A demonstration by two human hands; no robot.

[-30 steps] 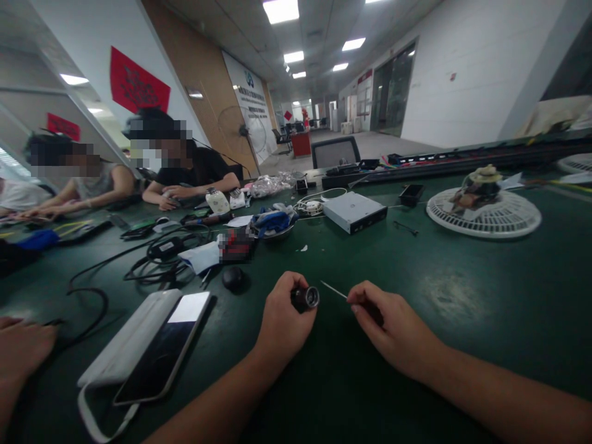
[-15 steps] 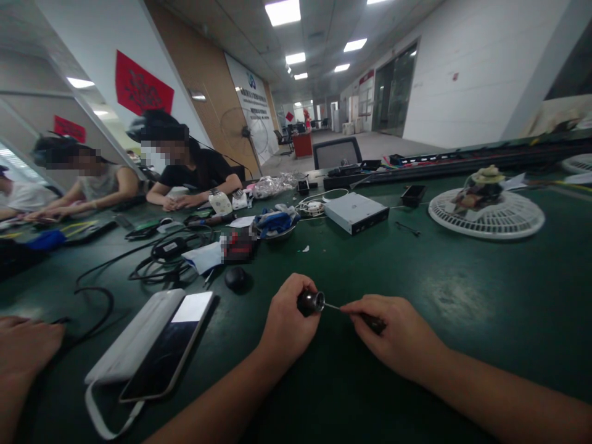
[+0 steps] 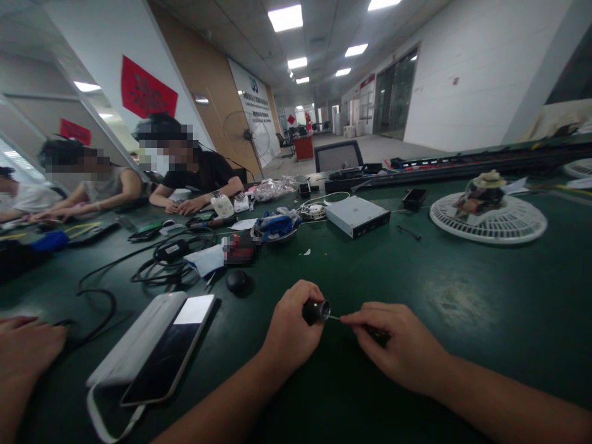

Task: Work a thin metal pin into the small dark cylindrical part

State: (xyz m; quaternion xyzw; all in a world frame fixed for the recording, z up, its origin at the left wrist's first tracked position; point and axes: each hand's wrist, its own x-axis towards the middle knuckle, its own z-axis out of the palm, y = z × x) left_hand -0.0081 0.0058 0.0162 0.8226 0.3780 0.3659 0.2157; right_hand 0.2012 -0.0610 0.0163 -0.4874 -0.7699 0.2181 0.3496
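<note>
My left hand (image 3: pixel 291 327) is wrapped round a short dark cylinder (image 3: pixel 319 310), with its shiny, hollow end turned to the right. In my right hand (image 3: pixel 407 339) is a thin screwdriver (image 3: pixel 380 335), its dark handle mostly covered by the fingers. The screwdriver's slim metal shaft points left to the cylinder's open end. Whether the tip touches the inside cannot be seen. Both hands are above the green table (image 3: pixel 351 271).
Left of me lie a phone (image 3: pixel 161 351) on a white power bank (image 3: pixel 136 336), a black mouse (image 3: pixel 237 282) and cables. Another person's hand (image 3: pixel 32 345) rests at the left edge. Farther back are a disc drive (image 3: pixel 357 216) and a white fan grille (image 3: pixel 488 219).
The cylinder's open end has turned slightly away and to the right. Both hands appear a little lower in the picture, along with the whole scene.
</note>
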